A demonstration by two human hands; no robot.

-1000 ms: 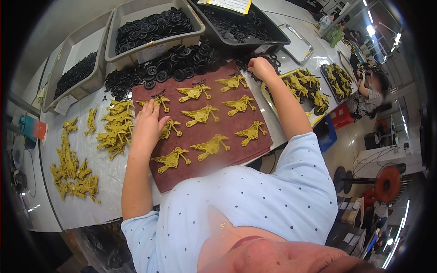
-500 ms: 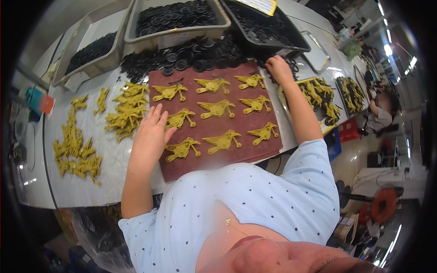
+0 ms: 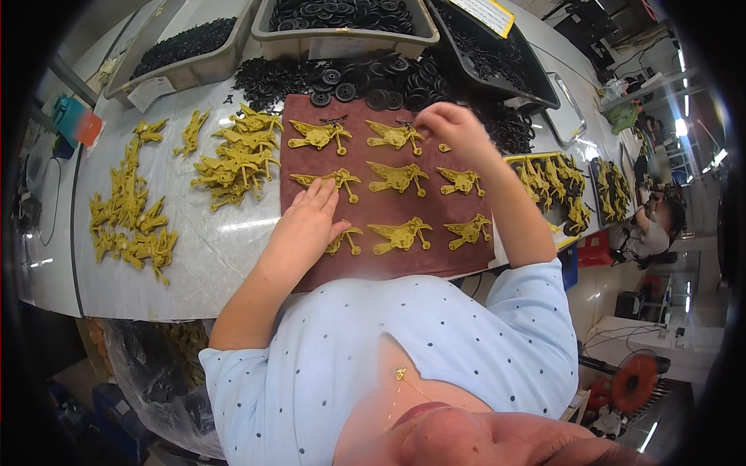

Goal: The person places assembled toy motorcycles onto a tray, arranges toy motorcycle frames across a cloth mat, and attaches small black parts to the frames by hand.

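A white label (image 3: 148,92) hangs on the left grey bin's front; a yellow-edged sheet (image 3: 488,13) tops the black tray.

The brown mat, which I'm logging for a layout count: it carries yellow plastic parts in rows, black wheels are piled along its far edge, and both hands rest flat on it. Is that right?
Not quite. In the head view only the left hand rests flat on the brown mat. The right hand is raised at the far edge with its fingers pinched together, though what they hold is too small to tell. The yellow plastic parts do lie in rows, and the black wheels are piled along the far edge.
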